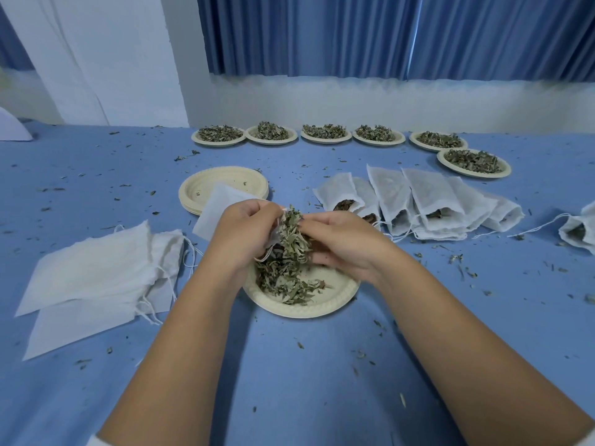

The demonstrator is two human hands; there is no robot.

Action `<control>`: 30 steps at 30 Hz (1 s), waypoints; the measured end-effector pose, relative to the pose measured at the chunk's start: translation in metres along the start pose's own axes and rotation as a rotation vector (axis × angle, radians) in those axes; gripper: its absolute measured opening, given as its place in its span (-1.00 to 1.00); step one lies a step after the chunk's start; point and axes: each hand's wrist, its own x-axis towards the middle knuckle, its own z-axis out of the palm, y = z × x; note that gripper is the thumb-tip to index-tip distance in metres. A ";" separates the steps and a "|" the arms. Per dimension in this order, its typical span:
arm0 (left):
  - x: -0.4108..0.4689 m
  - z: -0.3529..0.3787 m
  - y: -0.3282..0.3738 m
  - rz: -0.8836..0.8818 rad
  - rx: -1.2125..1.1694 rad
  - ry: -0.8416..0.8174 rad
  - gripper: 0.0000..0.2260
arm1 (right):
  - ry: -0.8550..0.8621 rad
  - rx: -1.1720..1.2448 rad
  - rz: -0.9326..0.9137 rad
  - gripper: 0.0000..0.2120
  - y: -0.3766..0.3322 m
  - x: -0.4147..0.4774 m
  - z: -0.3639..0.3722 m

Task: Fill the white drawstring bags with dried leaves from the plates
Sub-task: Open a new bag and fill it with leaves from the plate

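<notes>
While the left hand (244, 230) pinches the mouth of a white drawstring bag (219, 207) above the near paper plate (335, 300), the right hand (338, 243) grips a clump of dried leaves (289, 239) at that opening. How full the bag is cannot be told, as the hands hide its mouth. Filled bags (418, 194) lie to the right on the blue bench (289, 381), empty bags (96, 272) to the left.

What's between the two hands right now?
Head view: a clump of dried leaves sits between the left hand and right hand, at the mouth of a white bag, over the near plate.
</notes>
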 end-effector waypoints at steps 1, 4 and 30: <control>-0.001 0.000 0.001 0.002 -0.004 0.004 -0.84 | -0.011 0.030 0.011 -0.83 0.001 0.000 0.001; -0.003 0.001 0.002 0.014 -0.002 0.018 -0.83 | 0.014 0.088 0.013 -0.84 0.003 0.000 0.001; 0.004 0.003 -0.011 0.200 0.239 0.233 -0.89 | 0.021 0.130 -0.020 -0.71 -0.011 -0.007 0.003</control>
